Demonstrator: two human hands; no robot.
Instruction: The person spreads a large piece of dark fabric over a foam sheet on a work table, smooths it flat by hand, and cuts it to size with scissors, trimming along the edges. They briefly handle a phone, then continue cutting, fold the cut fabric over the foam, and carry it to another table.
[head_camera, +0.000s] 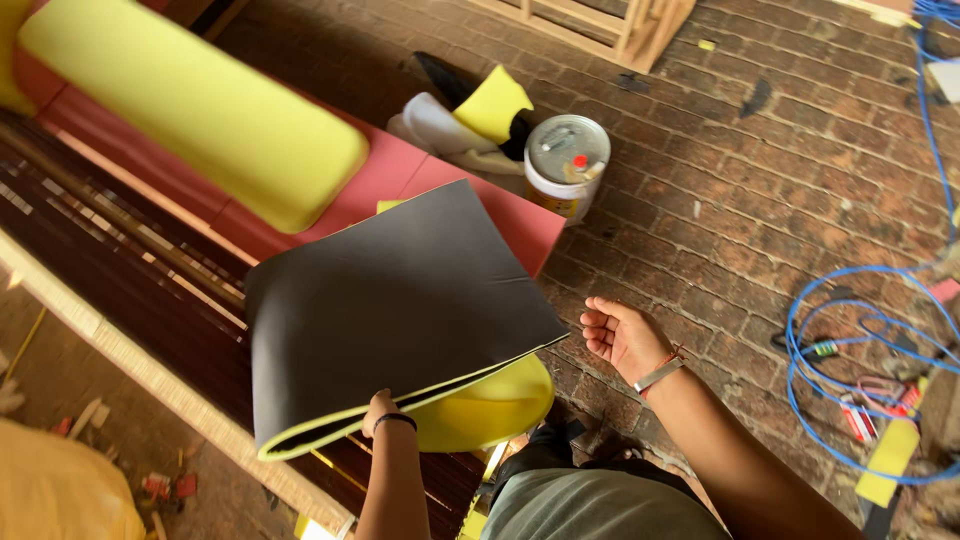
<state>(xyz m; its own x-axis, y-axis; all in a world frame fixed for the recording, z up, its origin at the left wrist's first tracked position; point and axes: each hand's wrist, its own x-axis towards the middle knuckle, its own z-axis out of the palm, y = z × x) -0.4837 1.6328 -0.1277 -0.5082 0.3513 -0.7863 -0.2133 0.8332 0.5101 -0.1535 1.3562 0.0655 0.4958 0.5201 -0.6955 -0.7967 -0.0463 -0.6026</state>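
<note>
We pinch the near edge of the grey-faced yellow foam sheet (400, 300) with our left hand (381, 411), fingers closed over the folded lip so the sheet keeps its curl and its grey side faces up. Our right hand (618, 335) hangs just off the sheet's right corner, open, palm up and holding nothing, touching nothing that we can see. The sheet arches up and away from the left hand, over the red cushion (450, 195) beyond it, which lies on the dark wooden bench frame (150, 290). Farther out past the sheet's far corner stands a white glue tin (566, 160) on the brick floor (740, 180), with foam scraps (470, 115) beside it. A yellow foam roll (200, 110) lies far beyond the left hand. Blue cable (860, 340) loops on the floor to the right of the right hand.
</note>
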